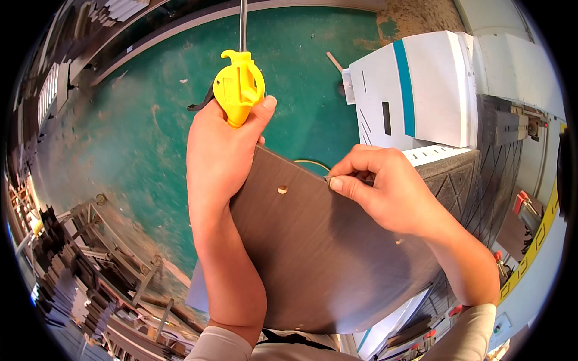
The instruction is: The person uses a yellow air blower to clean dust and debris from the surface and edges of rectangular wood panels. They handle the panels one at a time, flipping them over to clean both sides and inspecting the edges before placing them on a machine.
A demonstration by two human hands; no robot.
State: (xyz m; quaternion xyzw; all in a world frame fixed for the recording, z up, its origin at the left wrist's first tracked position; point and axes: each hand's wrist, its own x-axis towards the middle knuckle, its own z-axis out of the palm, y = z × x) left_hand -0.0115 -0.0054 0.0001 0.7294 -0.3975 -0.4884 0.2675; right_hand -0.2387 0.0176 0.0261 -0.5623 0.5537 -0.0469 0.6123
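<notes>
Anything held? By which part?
Left hand: yellow tool with a metal rod, gripped near its tapered end. Right hand: pinching at the edge of the brown board; exactly what's gripped there can't be told.

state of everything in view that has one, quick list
yellow tool: gripped, its metal rod pointing away
left hand: closed around the yellow tool
brown panel: drilled, a hole showing near the far edge
right hand: fingertips pinched together at the panel's edge
white machine: standing, on or off unclear
green floor: scuffed and dusty
</notes>
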